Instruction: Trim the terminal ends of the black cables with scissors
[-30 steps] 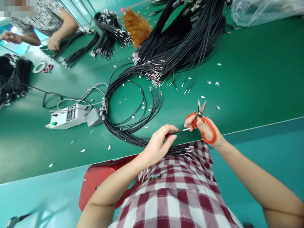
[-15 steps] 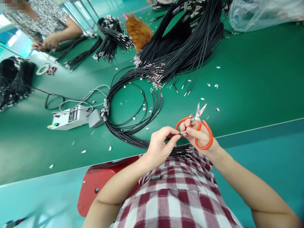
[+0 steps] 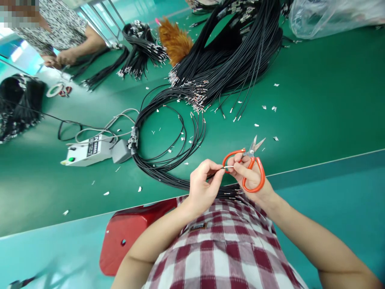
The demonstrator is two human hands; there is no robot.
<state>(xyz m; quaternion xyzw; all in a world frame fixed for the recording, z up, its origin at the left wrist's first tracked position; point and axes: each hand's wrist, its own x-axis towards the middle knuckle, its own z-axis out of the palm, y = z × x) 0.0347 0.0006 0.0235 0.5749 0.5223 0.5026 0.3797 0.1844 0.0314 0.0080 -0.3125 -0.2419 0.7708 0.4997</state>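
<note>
Nearest, lower middle of frame: checked shirt [image 3: 210, 249], red stool [image 3: 123, 241] off to the left. Just above, centre right, near the table edge: left hand [image 3: 203, 184], thumb and fingertips pressed together on a black cable [image 3: 212, 174], close behind its pale end [image 3: 228, 166]. Facing from the right: right hand [image 3: 249, 174], thumb and fingertip apparently pinching the tip of that pale end; firmness impossible to tell. Orange-handled scissors [image 3: 251, 153] hung on the same hand, blades parted, pointing up and right, clear of the cable.

Handling, by judgement: grip short on the left, against bending. Any pull best made straight along the cable, never sideways; steady left, light right. Avoid nicking or kinking the fine end. Keep blades turned away from the left fingertips, as here, and close before any turn of the wrist.

Below and left of the hands: curved cable bundle [image 3: 162, 176], free ends down by the shirt. Worth leaving undisturbed, against tangling.

Farther, left of centre: white box [image 3: 87, 151] with green button, on green table [image 3: 325, 120]; white scraps [image 3: 140, 188] scattered about. Upper middle: large cable heap [image 3: 255, 60], feather duster [image 3: 175, 42] alongside. Upper right: clear plastic bag [image 3: 327, 20]. Upper left, farthest: co-worker's hands [image 3: 66, 57], close together, contents too small to tell.
</note>
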